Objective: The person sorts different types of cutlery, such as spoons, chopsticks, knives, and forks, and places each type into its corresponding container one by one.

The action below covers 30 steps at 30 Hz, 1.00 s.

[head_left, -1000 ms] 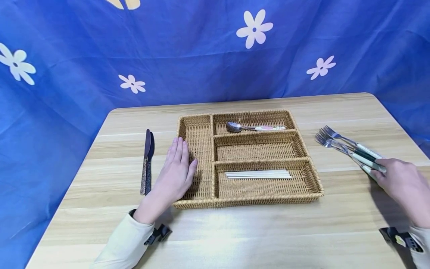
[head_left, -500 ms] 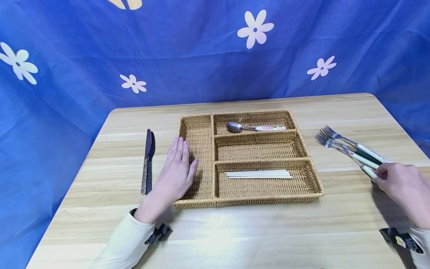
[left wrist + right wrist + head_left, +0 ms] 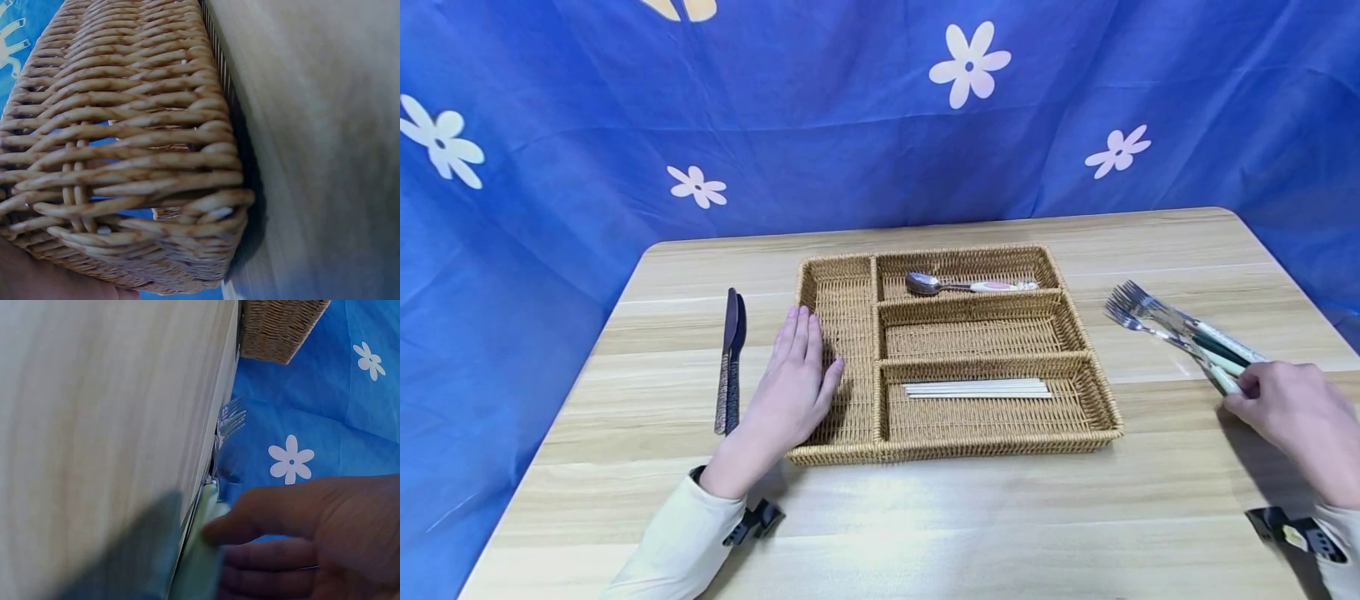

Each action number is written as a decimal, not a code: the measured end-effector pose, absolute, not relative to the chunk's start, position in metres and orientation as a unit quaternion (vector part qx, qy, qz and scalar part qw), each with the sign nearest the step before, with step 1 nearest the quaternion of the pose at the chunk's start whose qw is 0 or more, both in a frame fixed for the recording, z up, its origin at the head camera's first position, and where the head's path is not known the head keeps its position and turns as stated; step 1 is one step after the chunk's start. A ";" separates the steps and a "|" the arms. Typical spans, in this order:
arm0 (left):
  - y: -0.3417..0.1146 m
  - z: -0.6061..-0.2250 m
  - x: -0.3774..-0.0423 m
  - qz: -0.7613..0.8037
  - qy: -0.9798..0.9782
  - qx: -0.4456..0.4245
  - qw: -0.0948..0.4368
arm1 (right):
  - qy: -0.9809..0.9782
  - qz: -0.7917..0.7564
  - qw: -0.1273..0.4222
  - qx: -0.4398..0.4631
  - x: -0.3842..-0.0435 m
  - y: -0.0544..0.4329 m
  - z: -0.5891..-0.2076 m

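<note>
My left hand (image 3: 793, 387) lies over the left rim of the woven cutlery tray (image 3: 958, 450), fingers straight and thumb over the left compartment. In the left wrist view the tray's woven wall (image 3: 137, 150) fills much of the picture. Right of the tray, my right hand (image 3: 1292, 408) pinches the pale green handle of a fork (image 3: 1223, 380). Several other forks (image 3: 1225, 342) lie bunched beside it, tines toward the tray. The right wrist view has the thumb against the pale green handle (image 3: 200, 562); the curled fingers partly hide it.
Two dark knives (image 3: 730, 358) lie left of the tray. A spoon (image 3: 925, 284) rests in the top right compartment, and several white chopsticks (image 3: 977, 388) in the bottom right one. A blue flowered cloth (image 3: 820, 125) hangs behind the table (image 3: 925, 525).
My right hand has shifted slightly left along the forks' handle ends, onto the nearest pale green one. That fork's tines have moved a little among the others. The left hand stays put.
</note>
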<state>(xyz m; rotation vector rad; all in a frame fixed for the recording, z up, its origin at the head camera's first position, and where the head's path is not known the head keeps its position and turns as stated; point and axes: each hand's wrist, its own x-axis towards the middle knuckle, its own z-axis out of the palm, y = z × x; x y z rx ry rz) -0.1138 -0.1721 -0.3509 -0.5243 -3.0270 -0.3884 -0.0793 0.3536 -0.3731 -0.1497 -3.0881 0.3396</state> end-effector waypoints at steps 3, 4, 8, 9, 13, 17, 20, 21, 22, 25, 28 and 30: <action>-0.172 -0.351 -0.114 -0.125 -0.977 -0.171 0.027 | -0.991 0.119 0.054 -0.031 -0.078 0.351 -0.371; -0.172 -0.351 -0.114 -0.125 -0.977 -0.171 0.026 | -0.990 0.122 0.067 -0.023 -0.078 0.350 -0.370; -0.172 -0.349 -0.114 -0.124 -0.978 -0.168 0.020 | -0.987 0.120 0.102 0.017 -0.079 0.344 -0.365; -0.172 -0.349 -0.113 -0.123 -0.978 -0.168 0.018 | -0.987 0.119 0.105 0.031 -0.081 0.343 -0.365; -0.172 -0.349 -0.114 -0.121 -0.978 -0.168 0.015 | -0.983 0.117 0.119 0.082 -0.088 0.334 -0.357; -0.172 -0.350 -0.114 -0.120 -0.978 -0.171 0.020 | -0.972 0.123 0.147 0.134 -0.097 0.320 -0.347; -0.173 -0.351 -0.114 -0.119 -0.978 -0.170 0.024 | -0.962 0.128 0.167 0.176 -0.103 0.308 -0.340; -0.173 -0.351 -0.114 -0.118 -0.978 -0.170 0.025 | -0.959 0.131 0.168 0.189 -0.105 0.303 -0.337; -0.173 -0.351 -0.114 -0.118 -0.978 -0.171 0.027 | -0.956 0.132 0.168 0.200 -0.106 0.298 -0.335; -0.173 -0.351 -0.114 -0.115 -0.978 -0.173 0.028 | -0.951 0.134 0.160 0.228 -0.111 0.284 -0.330; -0.173 -0.351 -0.113 -0.110 -0.978 -0.177 0.028 | -0.948 0.132 0.147 0.248 -0.116 0.270 -0.324; -0.172 -0.351 -0.113 -0.108 -0.978 -0.178 0.028 | -0.945 0.133 0.145 0.262 -0.121 0.261 -0.320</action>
